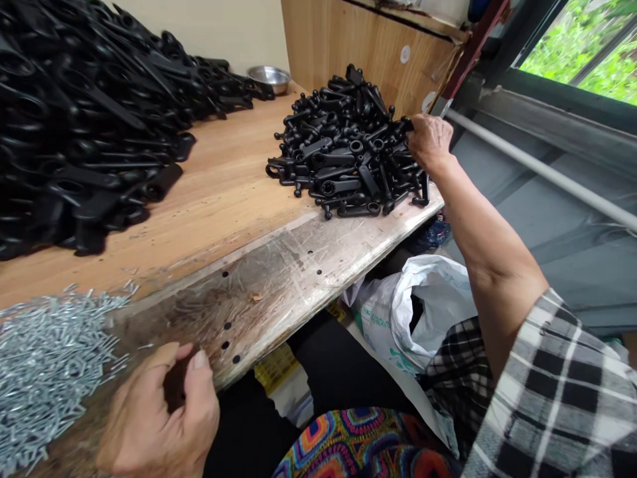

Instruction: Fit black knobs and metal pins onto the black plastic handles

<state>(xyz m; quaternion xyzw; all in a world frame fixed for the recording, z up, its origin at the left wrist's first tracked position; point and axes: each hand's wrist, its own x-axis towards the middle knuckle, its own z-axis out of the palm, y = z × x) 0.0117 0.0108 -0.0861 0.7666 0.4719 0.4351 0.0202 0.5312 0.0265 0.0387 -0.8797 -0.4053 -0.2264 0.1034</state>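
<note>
1. While your right hand reaches across the bench, its fingers grip one matt black moulded fitting at the edge of a heaped pile of black moulded fittings.
2. Your left hand hangs at the bench's front edge, fingers half curled, just beside a bright spill of silver metal pins; you cannot tell whether they hold anything.
3. Your bare right forearm slants out of a checked sleeve.
4. A larger black heap of moulded pieces covers the far side of the wooden bench, whose scuffed, drilled edge faces you.
5. A steel bowl stands at the back; a white plastic bag lies below.
</note>
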